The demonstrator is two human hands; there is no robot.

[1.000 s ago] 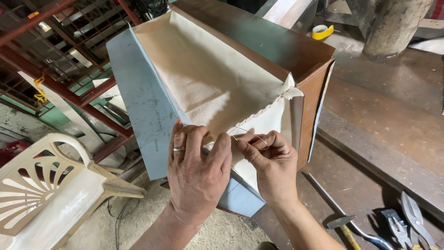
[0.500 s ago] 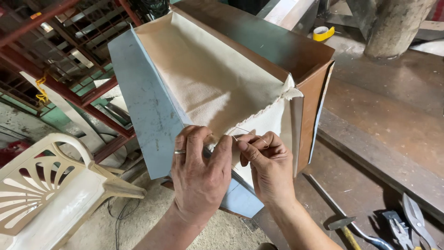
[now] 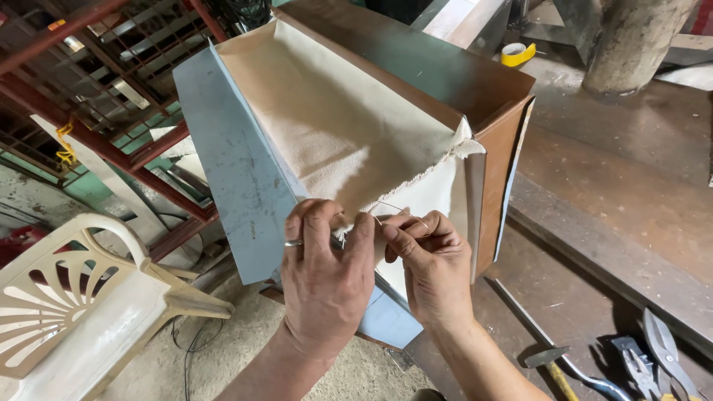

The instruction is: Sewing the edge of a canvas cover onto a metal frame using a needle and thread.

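Observation:
A sheet-metal duct piece (image 3: pixel 238 171) with a brown upper face and grey-blue flange leans on the workbench, and beige canvas cloth (image 3: pixel 334 126) is stretched over its open side. My left hand (image 3: pixel 327 282), wearing a ring, presses and pinches the cloth's frayed lower edge against the flange. Touching it on the right, my right hand (image 3: pixel 427 267) pinches a thin wire or thread (image 3: pixel 397 209) that loops up from that same edge. Both hands are closed right at the cloth's lower corner.
A cream plastic chair (image 3: pixel 82 304) stands at lower left. Red metal framing (image 3: pixel 111 148) lies behind it. A hammer (image 3: pixel 564 364), pliers and snips (image 3: pixel 661 356) lie at lower right on the dark workbench (image 3: pixel 631 223). A yellow tape roll (image 3: pixel 516 53) and a concrete post (image 3: pixel 631 44) are at the back.
Both hands stay at the cloth's lower edge with only small finger shifts. The right hand has drawn the thin wire up into a small loop.

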